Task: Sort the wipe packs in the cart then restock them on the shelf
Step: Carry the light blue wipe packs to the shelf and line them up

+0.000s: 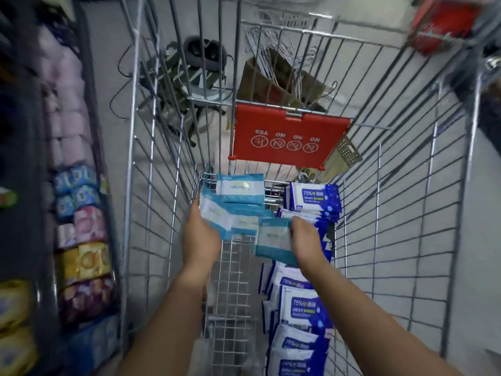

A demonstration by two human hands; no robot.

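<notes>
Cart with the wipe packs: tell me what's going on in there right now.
A person is leaning over the wire cart with both bare hands inside it. The left hand holds a fanned bunch of teal wipe packs at the cart's far left, and the right hand grips one more teal pack beside them. Dark blue alcohol wipe packs are lined up along the cart's right side. Neither hand is at the shelf on the left.
</notes>
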